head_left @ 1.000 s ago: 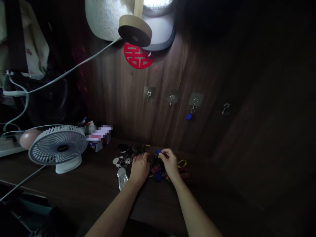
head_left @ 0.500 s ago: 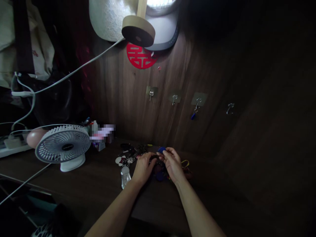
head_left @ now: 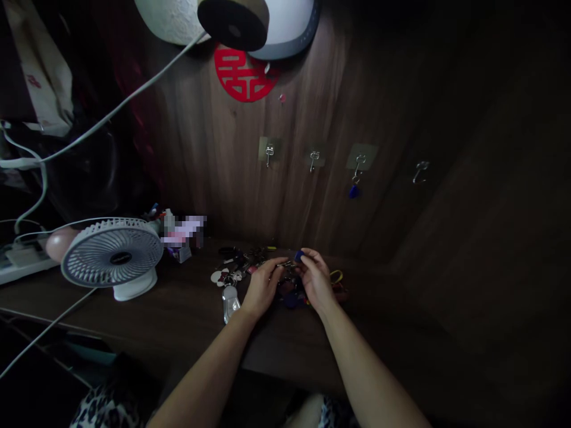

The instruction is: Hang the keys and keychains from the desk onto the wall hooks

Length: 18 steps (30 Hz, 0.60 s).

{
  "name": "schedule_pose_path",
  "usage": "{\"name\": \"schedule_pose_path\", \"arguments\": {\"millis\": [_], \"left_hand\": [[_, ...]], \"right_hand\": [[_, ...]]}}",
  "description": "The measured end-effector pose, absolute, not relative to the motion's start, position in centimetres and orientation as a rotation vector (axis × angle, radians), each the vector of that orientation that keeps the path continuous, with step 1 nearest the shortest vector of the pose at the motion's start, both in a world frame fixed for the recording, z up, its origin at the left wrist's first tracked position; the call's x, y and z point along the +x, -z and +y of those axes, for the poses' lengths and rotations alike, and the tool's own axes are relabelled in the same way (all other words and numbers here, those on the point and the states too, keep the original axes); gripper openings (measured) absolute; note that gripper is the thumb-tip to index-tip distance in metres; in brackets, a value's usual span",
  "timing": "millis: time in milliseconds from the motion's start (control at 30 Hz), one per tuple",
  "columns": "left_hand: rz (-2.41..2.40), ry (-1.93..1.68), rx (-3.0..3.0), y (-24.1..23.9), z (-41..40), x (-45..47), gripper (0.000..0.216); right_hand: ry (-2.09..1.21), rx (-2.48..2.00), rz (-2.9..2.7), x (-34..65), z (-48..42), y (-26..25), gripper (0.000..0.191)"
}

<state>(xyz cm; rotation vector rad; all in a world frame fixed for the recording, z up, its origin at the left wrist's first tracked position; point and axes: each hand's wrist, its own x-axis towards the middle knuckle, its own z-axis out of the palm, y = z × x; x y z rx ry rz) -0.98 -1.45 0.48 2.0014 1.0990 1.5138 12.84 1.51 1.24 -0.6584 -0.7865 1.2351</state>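
Note:
My right hand (head_left: 316, 280) pinches a small blue key fob (head_left: 298, 256) between its fingertips. My left hand (head_left: 263, 288) reaches towards it, its fingers at a metal key ring (head_left: 284, 264). Below and around my hands lies a heap of keychains (head_left: 250, 263) on the dark wooden desk (head_left: 285, 351). A silver oblong fob (head_left: 231, 303) lies close to my left hand, and a white round tag (head_left: 218, 277) lies beyond it. Dark blue and yellow tags (head_left: 335, 276) lie near my right hand, partly hidden by it.
Several metal hooks on adhesive plates line the wooden wall, and a blue tag (head_left: 354, 191) hangs from one hook (head_left: 357, 167). A white desk fan (head_left: 111, 252) stands at left, beside a power strip (head_left: 22, 261) and white cables (head_left: 111, 101).
My hands have drawn closer together around the blue fob. The view has tilted down, shifting everything upward in the frame. The hanging blue tag has swung in beneath its hook.

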Motion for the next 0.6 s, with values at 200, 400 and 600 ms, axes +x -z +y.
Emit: {"name": "schedule_pose_path", "arguments": {"millis": [200, 400, 600], "left_hand": [[1.167, -1.515, 1.984, -0.3, -1.4, -1.1, 0.026], [1.321, -1.63, 1.88, -0.7, -1.5, -1.3, 0.014], [1.338, -1.696, 1.767, -0.6, -1.3, -1.3, 0.016]], "right_hand": [[-1.197, -0.678, -0.803, 12.7, 1.5, -1.2, 0.026], [-1.025, -0.788, -0.957, 12.9, 1.8, -0.6, 0.015], [-0.73, -0.817, -1.411, 12.8, 0.7, -1.1, 0.013]]}}
